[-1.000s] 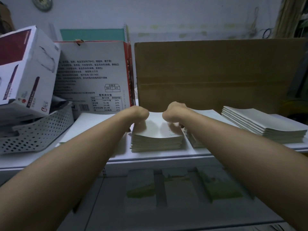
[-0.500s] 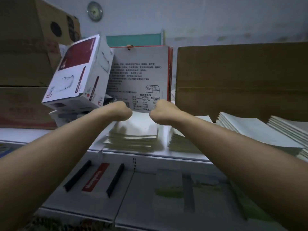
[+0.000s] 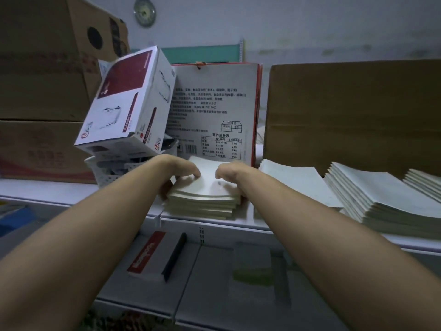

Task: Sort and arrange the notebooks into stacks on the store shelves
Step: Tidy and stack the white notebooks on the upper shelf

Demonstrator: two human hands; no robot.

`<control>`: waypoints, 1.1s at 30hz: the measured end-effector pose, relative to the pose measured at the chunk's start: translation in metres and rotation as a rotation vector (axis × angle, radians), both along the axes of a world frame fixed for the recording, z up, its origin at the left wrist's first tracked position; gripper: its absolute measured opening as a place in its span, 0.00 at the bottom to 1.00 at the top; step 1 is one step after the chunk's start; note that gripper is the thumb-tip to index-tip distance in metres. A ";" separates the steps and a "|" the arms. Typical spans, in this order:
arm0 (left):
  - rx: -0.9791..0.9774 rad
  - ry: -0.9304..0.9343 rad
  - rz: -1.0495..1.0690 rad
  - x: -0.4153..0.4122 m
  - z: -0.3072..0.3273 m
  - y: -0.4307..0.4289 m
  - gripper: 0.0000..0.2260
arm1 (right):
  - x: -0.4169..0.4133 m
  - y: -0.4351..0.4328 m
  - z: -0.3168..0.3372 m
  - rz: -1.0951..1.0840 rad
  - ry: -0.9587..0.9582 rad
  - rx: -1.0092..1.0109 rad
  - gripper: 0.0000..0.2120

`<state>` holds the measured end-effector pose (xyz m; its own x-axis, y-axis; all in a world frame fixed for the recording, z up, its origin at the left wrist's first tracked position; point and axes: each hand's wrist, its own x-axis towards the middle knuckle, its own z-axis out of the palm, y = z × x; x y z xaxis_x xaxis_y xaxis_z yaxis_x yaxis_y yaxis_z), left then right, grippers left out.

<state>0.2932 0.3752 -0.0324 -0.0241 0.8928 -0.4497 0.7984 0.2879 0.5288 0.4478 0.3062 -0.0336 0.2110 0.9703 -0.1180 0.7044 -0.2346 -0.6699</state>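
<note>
**Both hands on the stack: tight on the left, a bit of room on the right**

Your left hand is wrapped round the left edge of the notebook stack, with one digit on the top cover and the others down the side. Your right hand is curled over the right edge. Its fingers are mostly hidden behind your own wrist, but it looks clamped on too. The stack sits at the front lip of the white shelf, and its covers bow up a little.

Just left of the stack is a perforated basket. A printed box stands upright close behind the stack. To the right of the stack there's a narrow strip of bare shelf, then a second pile, then a taller pile. A last pile is cut off by the frame.

The basket holds dark stuff I can't make out, and a tilted mug box rests on top of it. Everything below the stack is dim and blurry.
</note>
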 end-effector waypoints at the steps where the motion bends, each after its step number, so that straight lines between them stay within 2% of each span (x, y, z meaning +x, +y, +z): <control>1: -0.009 -0.013 -0.006 -0.002 -0.002 0.003 0.30 | 0.000 0.003 -0.003 -0.015 0.008 0.008 0.22; 4: -0.026 -0.172 -0.023 -0.010 -0.011 0.009 0.30 | -0.004 0.007 -0.006 -0.026 0.006 -0.002 0.19; 7: 0.010 -0.345 -0.077 -0.019 -0.022 0.010 0.23 | -0.006 0.013 -0.010 -0.081 0.170 0.012 0.22; 9: 0.057 -0.518 -0.073 -0.026 -0.030 0.008 0.21 | -0.006 0.017 -0.015 -0.122 0.257 -0.005 0.26; 11: 0.181 -0.718 -0.073 -0.034 -0.041 0.003 0.21 | -0.004 0.019 -0.023 -0.164 0.405 0.054 0.39; 13: 0.354 -0.873 -0.123 -0.036 -0.054 -0.005 0.18 | -0.002 0.025 -0.031 -0.237 0.576 0.199 0.53; 14: 0.430 -0.966 -0.151 -0.037 -0.059 -0.008 0.17 | -0.003 0.023 -0.030 -0.271 0.596 0.279 0.56; 15: 0.496 -1.073 -0.170 -0.037 -0.062 -0.011 0.18 | -0.003 0.023 -0.029 -0.277 0.605 0.341 0.55; 16: 0.555 -1.154 -0.184 -0.038 -0.064 -0.012 0.21 | -0.002 0.022 -0.026 -0.256 0.640 0.396 0.50; 17: 0.605 -1.188 -0.204 -0.039 -0.064 -0.009 0.26 | -0.001 0.021 -0.022 -0.207 0.693 0.443 0.41; 18: 0.634 -1.188 -0.239 -0.041 -0.063 -0.007 0.29 | 0.000 0.021 -0.019 -0.157 0.733 0.469 0.35; 23: 0.616 -1.050 -0.418 -0.049 -0.058 0.000 0.35 | 0.008 0.015 -0.039 0.009 0.798 0.622 0.22; 25: 0.653 -1.063 -0.385 -0.046 -0.060 0.000 0.38 | 0.007 0.013 -0.049 0.038 0.793 0.687 0.24; 27: 0.704 -1.121 -0.321 -0.037 -0.060 -0.004 0.35 | -0.003 0.010 -0.054 0.019 0.756 0.763 0.28; 31: 0.889 -1.216 -0.187 -0.018 -0.063 -0.019 0.19 | -0.024 0.012 -0.059 -0.089 0.671 0.930 0.18; 33: 0.985 -1.196 -0.186 -0.017 -0.063 -0.021 0.18 | -0.027 0.011 -0.059 -0.114 0.664 0.990 0.17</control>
<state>0.2761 0.3542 -0.0956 0.0471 0.7858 0.6167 -0.2256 -0.5931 0.7729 0.4206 0.3173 -0.0930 0.4822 0.6812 0.5509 0.1609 0.5493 -0.8200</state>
